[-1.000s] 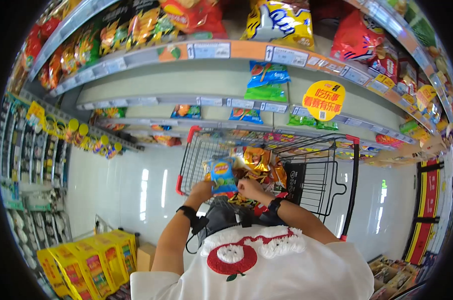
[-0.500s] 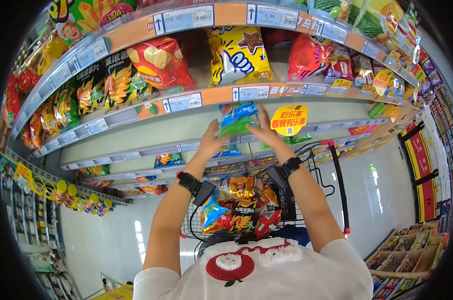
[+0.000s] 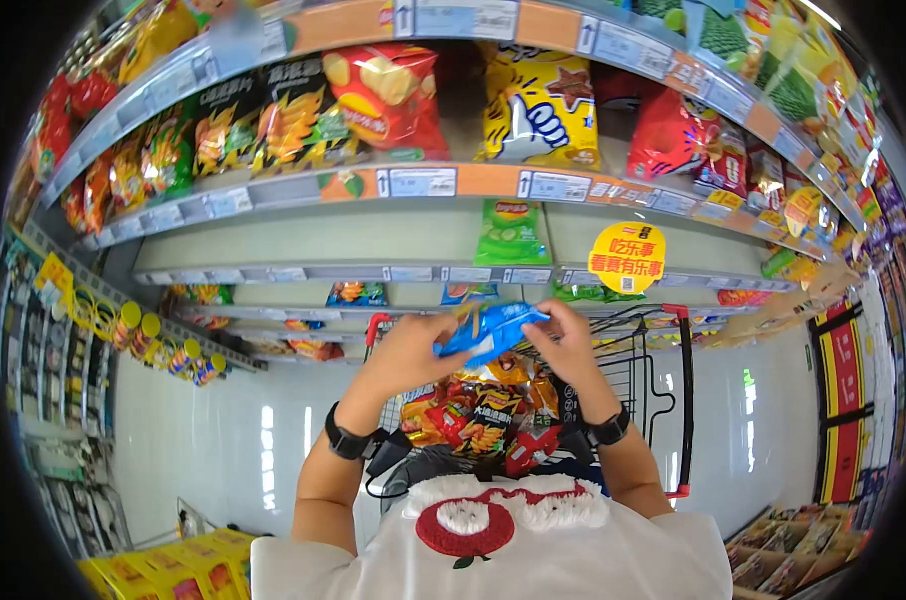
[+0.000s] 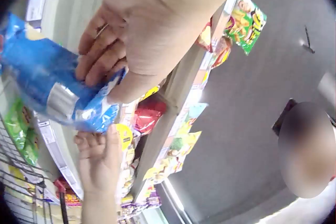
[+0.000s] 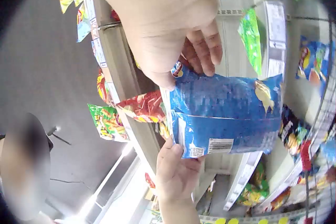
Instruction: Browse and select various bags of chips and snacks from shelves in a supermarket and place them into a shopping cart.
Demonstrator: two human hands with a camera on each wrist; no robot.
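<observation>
A blue bag of chips (image 3: pixel 493 335) is stretched sideways between both hands, above the shopping cart (image 3: pixel 685 400). My left hand (image 3: pixel 403 350) grips its left end, with the thumb on one face and the fingers on the other. At the right end, my right hand (image 3: pixel 565 342) pinches the bag's edge. The right wrist view shows the bag's back (image 5: pixel 226 113) with a barcode. Crisp packets (image 3: pixel 483 420) in black, red and gold lie in the cart below. A green bag of chips (image 3: pixel 510 235) stands on the shelf just beyond the hands.
Shelves curve across the front, and the upper shelf edge (image 3: pixel 493 182) carries price tags. A yellow chip bag (image 3: pixel 540 110) and red bags stand on it. A round yellow sign (image 3: pixel 627 257) juts out at right. A yellow display (image 3: pixel 173 570) stands low at left.
Both hands have come down from the shelf toward me, bringing the blue bag over the cart. The green bag, between the hands half a second ago, now stands on the shelf.
</observation>
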